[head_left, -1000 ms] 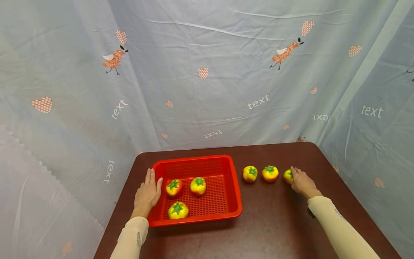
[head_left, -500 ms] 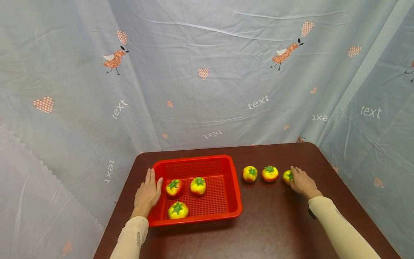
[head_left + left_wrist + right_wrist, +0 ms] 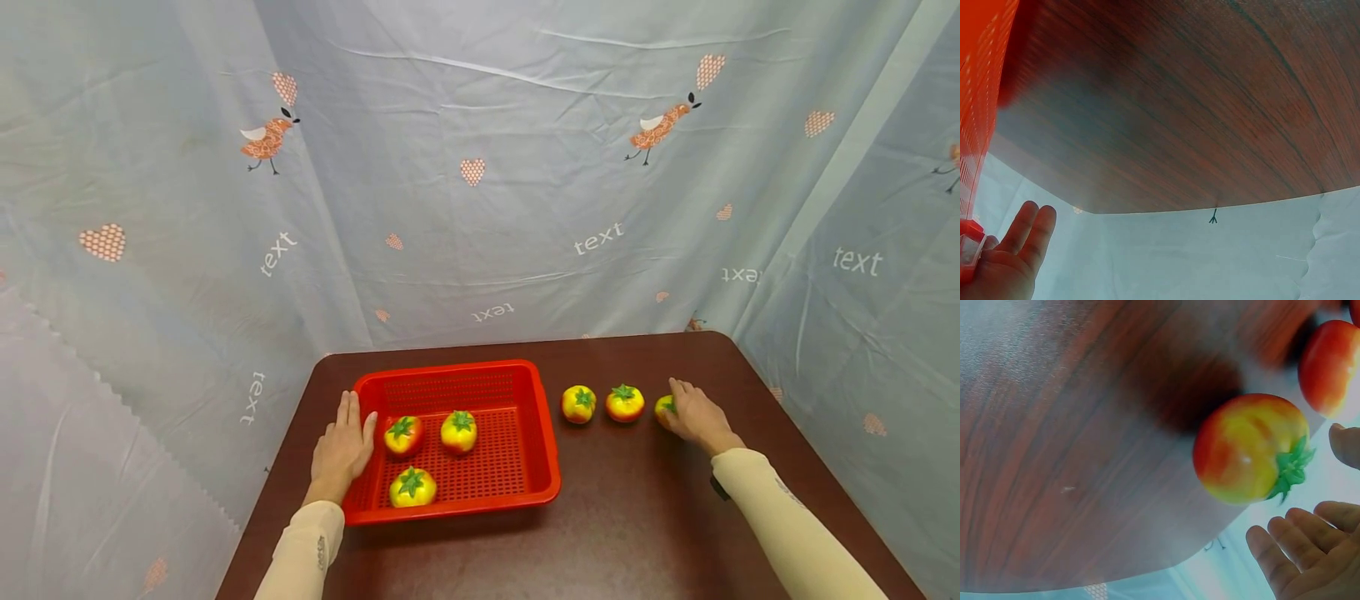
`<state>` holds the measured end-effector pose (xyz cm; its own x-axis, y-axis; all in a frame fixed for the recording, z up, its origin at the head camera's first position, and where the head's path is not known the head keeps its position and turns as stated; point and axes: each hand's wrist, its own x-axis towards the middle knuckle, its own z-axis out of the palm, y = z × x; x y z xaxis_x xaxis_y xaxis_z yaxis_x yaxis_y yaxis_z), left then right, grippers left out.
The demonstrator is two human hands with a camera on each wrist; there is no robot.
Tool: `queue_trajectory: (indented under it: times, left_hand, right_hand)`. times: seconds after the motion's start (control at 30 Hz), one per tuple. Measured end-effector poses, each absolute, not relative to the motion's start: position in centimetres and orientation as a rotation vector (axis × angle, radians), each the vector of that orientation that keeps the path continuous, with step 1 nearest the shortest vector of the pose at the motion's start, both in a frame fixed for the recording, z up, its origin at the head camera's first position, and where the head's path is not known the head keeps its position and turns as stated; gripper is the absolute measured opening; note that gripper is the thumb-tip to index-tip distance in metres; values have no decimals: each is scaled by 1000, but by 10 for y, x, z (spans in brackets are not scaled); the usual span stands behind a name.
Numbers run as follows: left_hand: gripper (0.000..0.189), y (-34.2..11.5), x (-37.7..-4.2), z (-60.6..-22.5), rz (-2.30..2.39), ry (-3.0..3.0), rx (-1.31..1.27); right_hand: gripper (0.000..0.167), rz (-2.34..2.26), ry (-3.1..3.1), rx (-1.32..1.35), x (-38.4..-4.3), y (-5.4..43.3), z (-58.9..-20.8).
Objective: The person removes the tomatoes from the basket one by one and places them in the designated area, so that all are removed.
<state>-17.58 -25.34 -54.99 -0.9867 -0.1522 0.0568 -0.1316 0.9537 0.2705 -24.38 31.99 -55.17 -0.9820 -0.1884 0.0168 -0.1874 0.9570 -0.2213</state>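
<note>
My left hand (image 3: 339, 454) lies along the left rim of a red plastic basket (image 3: 550, 442), fingers straight; the left wrist view shows its fingers (image 3: 1036, 240) outside the wall. Inside the basket sit three yellow-red toy tomatoes with green tops: one at left (image 3: 403, 442), another towards the middle (image 3: 459, 435), a third near the front (image 3: 412, 492). Over the rightmost tomato (image 3: 663, 412) on the table reaches my right hand (image 3: 701, 417). In the right wrist view its fingers and thumb are spread, with a gap between them and that tomato (image 3: 1232, 453).
Two more toy tomatoes, one beside the basket (image 3: 578, 405) and one to its right (image 3: 625, 405), stand in a row on the dark brown table (image 3: 600, 525). A pale printed curtain (image 3: 480, 250) hangs behind the table and at both sides.
The right hand has shifted slightly left and hides more of the rightmost tomato in the head view. My left hand, the basket and the other tomatoes stay in place.
</note>
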Motion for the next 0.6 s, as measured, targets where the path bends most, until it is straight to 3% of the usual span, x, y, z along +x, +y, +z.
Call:
queue_trajectory:
  times: [0.6]
  left_hand:
    - [71, -254, -176, -550, -408, -3037, 233]
  right_hand:
    - [67, -397, 3205, -507, -254, 283, -521]
